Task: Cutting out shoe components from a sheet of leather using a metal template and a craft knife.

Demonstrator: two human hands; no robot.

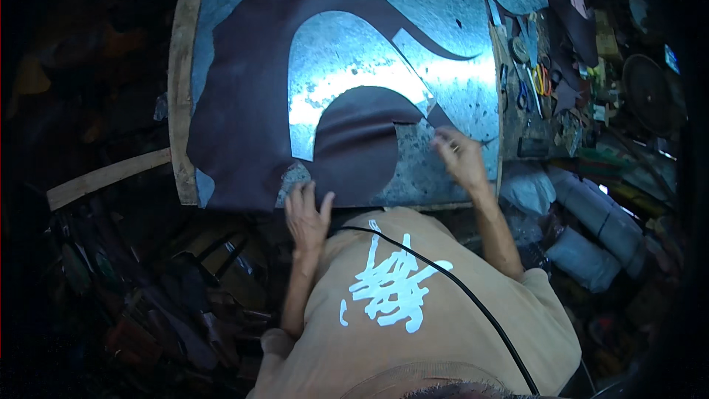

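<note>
A large dark brown sheet that looks like leather (240, 96) lies over the metal-topped table (450, 26), with an arch-shaped opening in it. Inside the opening rests a rounded dark brown piece (354, 137), its top edge curved. My left hand (306, 216) is at the table's near edge, fingers spread, fingertips by the lower left of the rounded piece. To the right, my right hand (461, 159) has its fingers pinched together beside a narrow brown strip (440, 117). A thin dark tip sticks out past that hand; what it belongs to is hidden.
Scissors with orange handles (544, 80) and blue-handled scissors (523, 96) lie among tools on the right. Brown scraps (569, 18) hang over the far right corner. Wrapped rolls (583, 255) stand below right. A wooden slat (111, 177) juts out left. A black cable (473, 295) crosses my shirt.
</note>
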